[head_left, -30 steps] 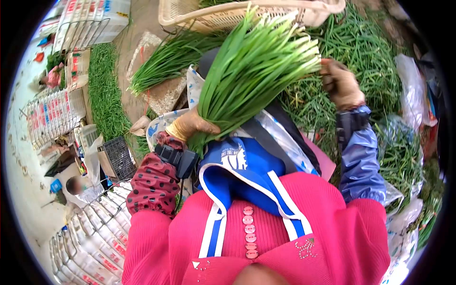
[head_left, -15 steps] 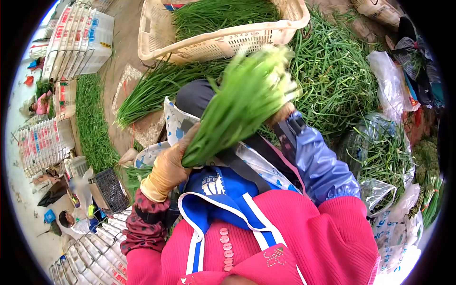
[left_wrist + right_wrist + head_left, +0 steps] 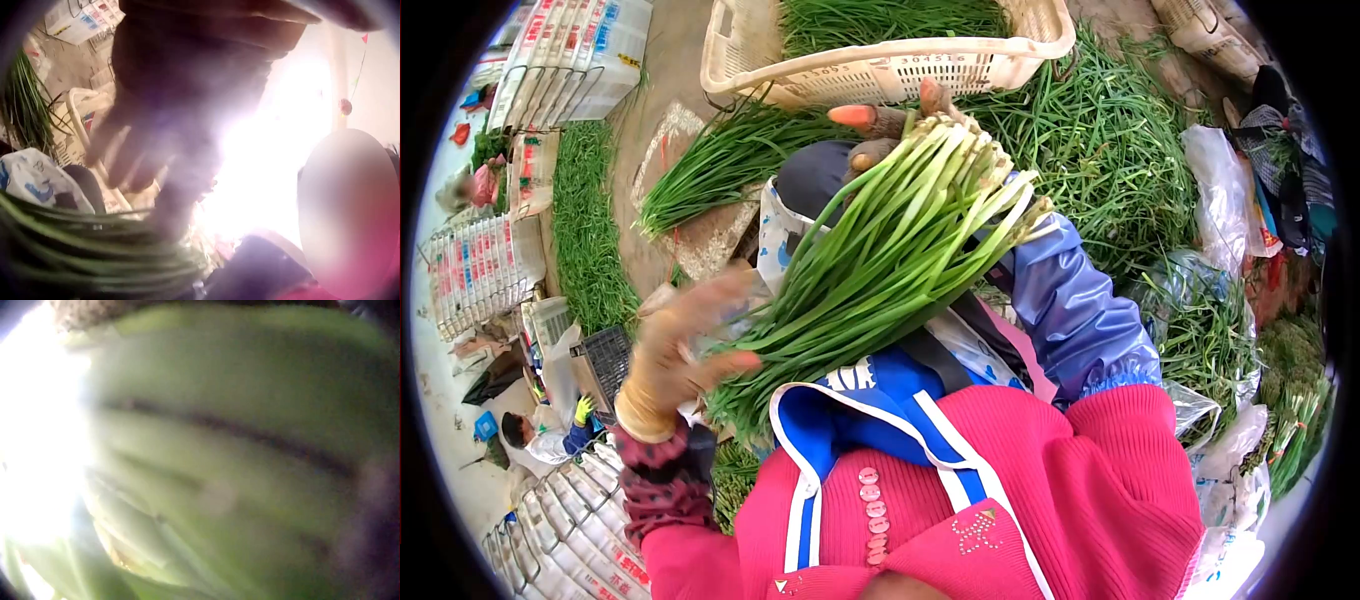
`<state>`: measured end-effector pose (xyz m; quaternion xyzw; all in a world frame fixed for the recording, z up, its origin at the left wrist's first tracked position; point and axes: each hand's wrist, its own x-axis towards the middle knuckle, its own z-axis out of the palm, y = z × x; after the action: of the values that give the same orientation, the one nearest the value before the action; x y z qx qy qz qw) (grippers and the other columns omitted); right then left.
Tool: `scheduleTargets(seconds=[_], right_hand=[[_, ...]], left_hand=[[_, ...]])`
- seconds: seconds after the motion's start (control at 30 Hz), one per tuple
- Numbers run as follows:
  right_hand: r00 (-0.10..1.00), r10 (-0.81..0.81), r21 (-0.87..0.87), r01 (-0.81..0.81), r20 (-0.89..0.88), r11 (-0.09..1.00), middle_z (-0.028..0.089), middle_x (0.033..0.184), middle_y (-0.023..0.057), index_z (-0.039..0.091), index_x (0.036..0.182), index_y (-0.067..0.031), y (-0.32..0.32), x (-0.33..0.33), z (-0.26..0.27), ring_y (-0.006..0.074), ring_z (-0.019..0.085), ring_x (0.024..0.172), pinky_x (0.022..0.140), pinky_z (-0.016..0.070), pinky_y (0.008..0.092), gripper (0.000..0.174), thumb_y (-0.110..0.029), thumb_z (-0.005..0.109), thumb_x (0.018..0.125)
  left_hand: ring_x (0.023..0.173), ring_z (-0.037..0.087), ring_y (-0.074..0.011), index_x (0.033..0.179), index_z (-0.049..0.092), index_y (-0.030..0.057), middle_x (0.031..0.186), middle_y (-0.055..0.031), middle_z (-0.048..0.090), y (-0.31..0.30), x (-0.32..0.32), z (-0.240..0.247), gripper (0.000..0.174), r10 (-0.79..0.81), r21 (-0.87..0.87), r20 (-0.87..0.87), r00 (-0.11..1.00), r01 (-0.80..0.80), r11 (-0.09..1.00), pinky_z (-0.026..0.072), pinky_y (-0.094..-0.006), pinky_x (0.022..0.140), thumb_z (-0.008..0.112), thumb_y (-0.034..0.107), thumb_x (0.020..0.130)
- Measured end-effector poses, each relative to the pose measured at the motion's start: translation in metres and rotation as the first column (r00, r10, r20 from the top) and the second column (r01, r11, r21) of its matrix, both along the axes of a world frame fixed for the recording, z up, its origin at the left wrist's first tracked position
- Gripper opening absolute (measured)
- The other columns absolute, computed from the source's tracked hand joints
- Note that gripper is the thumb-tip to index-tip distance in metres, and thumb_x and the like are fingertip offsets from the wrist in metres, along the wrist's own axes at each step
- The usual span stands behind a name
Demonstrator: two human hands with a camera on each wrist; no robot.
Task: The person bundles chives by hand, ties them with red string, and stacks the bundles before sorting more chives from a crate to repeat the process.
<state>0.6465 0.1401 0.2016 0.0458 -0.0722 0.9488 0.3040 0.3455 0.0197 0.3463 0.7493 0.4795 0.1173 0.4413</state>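
A thick bunch of garlic chives (image 3: 900, 230), long green leaves with pale root ends, lies across my right hand and forearm. From beneath it my gloved right hand (image 3: 880, 122) shows, spread fingers poking out past the pale ends; the palm is hidden. Stems fill the right wrist view, pressed close to the camera. My left hand (image 3: 685, 345), in a tan glove, is blurred at the leaf ends, its fingers apart and its thumb overlapping the leaves. In the left wrist view that hand (image 3: 169, 125) is a dark blur above the leaves (image 3: 94, 256).
A cream plastic crate (image 3: 880, 66) of chives stands ahead. Another chive bundle (image 3: 710, 170) lies on a board at left, and loose chives (image 3: 1100, 150) are heaped at right beside plastic bags (image 3: 1215, 190). White crates (image 3: 575, 65) are stacked far left, where another person (image 3: 550, 435) appears.
My right hand has come in from the right and under the bunch, whose pale ends now face me. The left hand has loosened its grip and moved left and down.
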Motion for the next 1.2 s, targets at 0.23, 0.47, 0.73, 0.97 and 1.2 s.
scheduleTargets(seconds=[0.23,0.47,0.73,0.97,1.2], right_hand=[[0.998,0.003,0.190,-0.014,0.058,0.982,0.069,0.105,0.0197,0.041,0.140,0.0041,-0.010,-0.024,0.016,0.0302,0.068,0.095,0.079,0.0573,0.0432,0.086,-0.066,0.045,0.091],[0.601,-0.340,0.299,0.172,0.723,0.939,0.069,0.111,0.0112,0.060,0.124,-0.0020,0.004,0.044,-0.021,0.0210,0.065,0.098,0.091,0.0520,0.0364,0.061,-0.055,0.048,0.096],[0.157,-0.827,0.838,-0.185,0.540,0.513,0.055,0.134,0.0199,0.069,0.104,-0.0005,-0.065,0.114,0.054,0.0276,0.057,0.117,0.100,0.0440,0.0384,0.038,-0.028,0.079,0.079],[-0.173,-0.894,0.742,-0.506,0.412,0.440,0.056,0.132,0.0157,0.064,0.111,-0.0017,-0.094,0.071,0.029,0.0172,0.065,0.092,0.076,0.0557,0.0281,0.045,0.005,0.076,0.068],[-0.137,-0.574,0.544,-0.205,0.807,0.814,0.067,0.101,0.0111,0.059,0.120,-0.0065,-0.097,0.063,0.031,0.0230,0.065,0.088,0.079,0.0519,0.0327,0.052,-0.012,0.077,0.071]], left_hand=[[0.131,0.040,-0.0184,0.153,0.017,0.0070,0.145,-0.0062,0.043,0.046,0.038,-0.088,0.129,-0.065,-0.478,0.344,0.937,0.235,0.846,0.0293,-0.0348,0.111,0.095,0.034,0.053],[0.106,0.059,-0.0165,0.127,0.055,0.0020,0.116,-0.0053,0.065,-0.007,0.056,-0.117,0.076,0.461,-0.681,0.395,0.795,-0.084,0.727,0.0452,-0.0326,0.096,0.092,0.013,0.062],[0.104,0.062,-0.0192,0.129,0.052,0.0007,0.117,-0.0083,0.065,-0.023,0.061,-0.111,0.073,0.697,-0.767,0.334,0.634,-0.247,0.592,0.0496,-0.0327,0.092,0.087,0.005,0.065],[0.099,0.064,-0.0195,0.126,0.054,0.0000,0.113,-0.0090,0.066,-0.031,0.067,-0.106,0.067,0.748,-0.760,0.326,0.578,-0.311,0.571,0.0520,-0.0320,0.088,0.083,-0.001,0.067],[0.095,0.066,-0.0198,0.125,0.054,0.0002,0.110,-0.0098,0.067,-0.041,0.067,-0.111,0.061,0.813,-0.782,0.317,0.489,-0.350,0.515,0.0546,-0.0308,0.083,0.079,-0.004,0.070]])
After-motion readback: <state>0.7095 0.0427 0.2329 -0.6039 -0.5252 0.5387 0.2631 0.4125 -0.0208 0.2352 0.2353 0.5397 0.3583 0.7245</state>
